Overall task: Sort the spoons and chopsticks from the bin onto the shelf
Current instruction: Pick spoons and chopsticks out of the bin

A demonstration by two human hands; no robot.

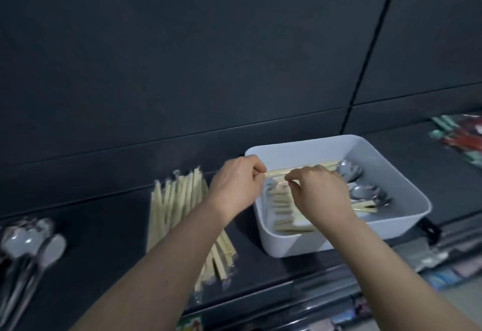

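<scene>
Dark shelf (104, 213) beneath the grips — left hand (236, 187) and right hand (320, 195) pinching wrapped chopsticks (276, 172) over bin (300, 145); leftward, spoons (31, 242) blurred, cropped.

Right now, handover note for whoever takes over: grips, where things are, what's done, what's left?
Left grip: pinches one end of a wrapped chopstick pack over the white bin.
Right grip: pinches the same pack further along.
Shelf: chopstick pile just left of the bin, spoon pile at far left.
Done: both piles are started.
Left: place the held pack on the chopstick pile. The bin also holds more chopstick packs and several spoons.
</scene>
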